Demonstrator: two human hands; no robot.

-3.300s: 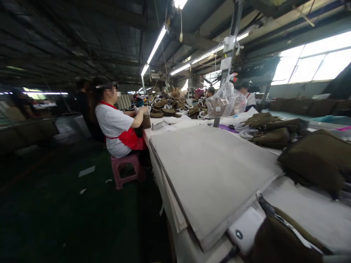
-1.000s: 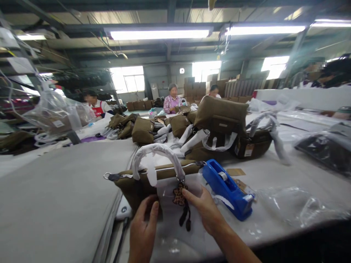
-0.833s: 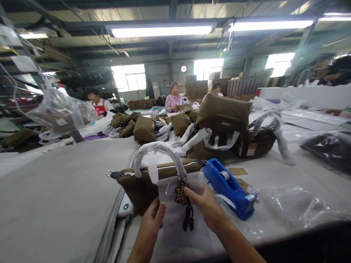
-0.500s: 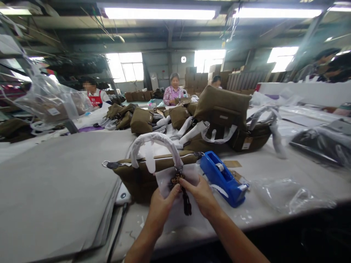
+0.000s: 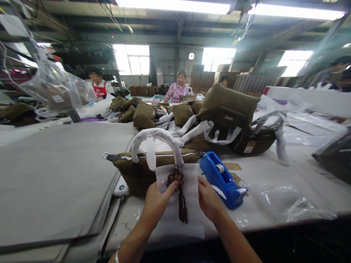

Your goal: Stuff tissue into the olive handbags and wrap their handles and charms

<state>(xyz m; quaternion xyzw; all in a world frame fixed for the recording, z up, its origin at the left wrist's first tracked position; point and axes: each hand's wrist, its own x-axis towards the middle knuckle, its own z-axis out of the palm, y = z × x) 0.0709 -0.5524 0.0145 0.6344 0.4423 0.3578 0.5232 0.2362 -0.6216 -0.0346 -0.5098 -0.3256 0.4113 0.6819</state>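
Under long tube lights, across a table with a pale covering. At its near side, with the left hand, presses a thumb onto the leopard-print charm, fingers tucked out of sight behind the translucent sheet. With the right hand, off the charm and closed on the right edge of the sheet. Leaves the charm steadied by the left hand alone, probably enough to keep it flat, and the sheet's right edge governed by the right.

Hanging from the charm, dark tassels over the sheet. Just behind, an upright olive bag with a wrapped handle. Beside it to the right, a blue tape dispenser; farther right, crumpled clear plastic. To the left, stacked grey sheets. Beyond, heaped olive bags and, at upper centre, a person in a patterned top.
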